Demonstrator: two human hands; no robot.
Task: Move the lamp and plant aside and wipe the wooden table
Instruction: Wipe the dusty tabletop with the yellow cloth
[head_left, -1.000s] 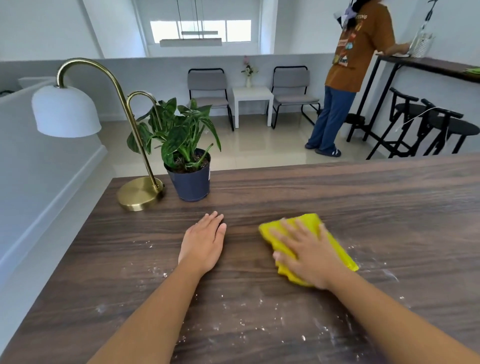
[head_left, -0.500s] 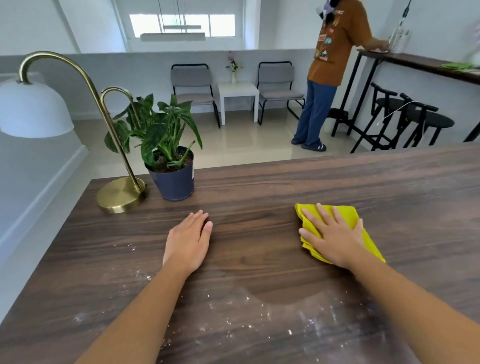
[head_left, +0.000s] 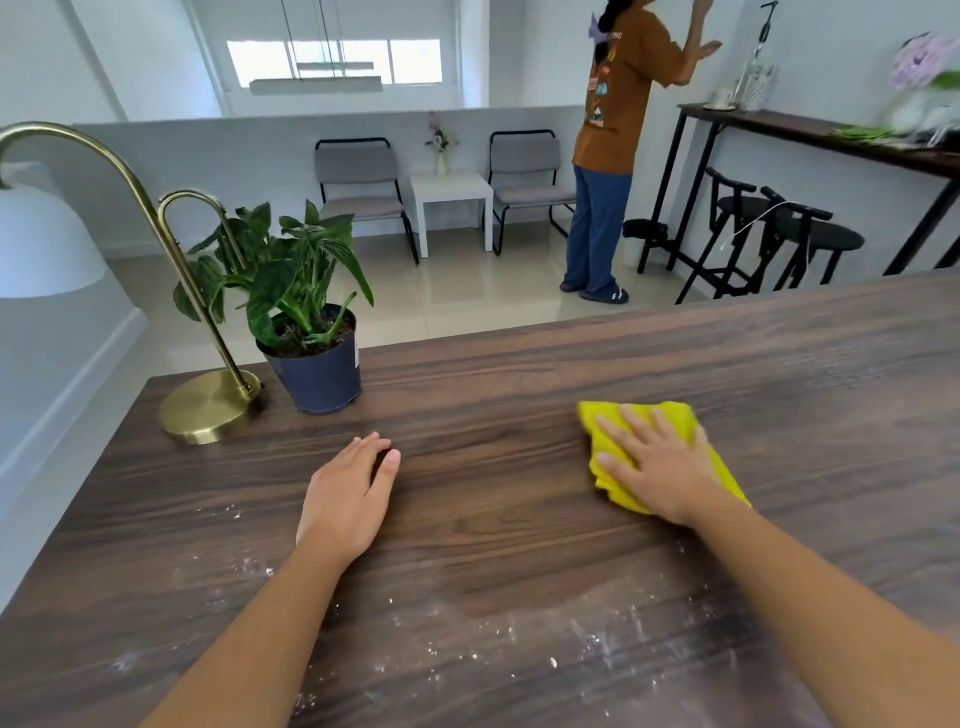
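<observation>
Head view: cloth swept right, near edge still dusty

Head view shows the right hand (head_left: 662, 467) flat, fingers spread, pressing the yellow cloth (head_left: 623, 426) onto the worktop (head_left: 519, 374); nothing pinched, just palm down on it. Compared with a second ago the cloth has travelled from the middle of the worktop out to the right, and the band it crossed now looks clean and dark. Left hand (head_left: 348, 499) lies open and flat on the bare wood, holding nothing, about where it was before, likely bracing.

White powdery specks (head_left: 597, 644) remain across the near strip, between and below the forearms, with a few more left of the left wrist. Judgement: wiping is under way, maybe half done; the near strip needs the next passes.

Lamp (head_left: 208, 405) and plant (head_left: 306, 312) stand at the far left corner, the base just beside the pot, well apart from the hands, so the moving-aside step looks done.

Materials: worktop is dark wood grain, matte, smooth. Cloth is soft, folded, bunched a little at its near edge. Lamp has a brushed brass round base, a curved brass neck and a white dome shade, cut off at the left edge. Plant has glossy veined green leaves in a dark blue plastic pot with a small label.

A person (head_left: 613, 156) stands in the background by a high table.
</observation>
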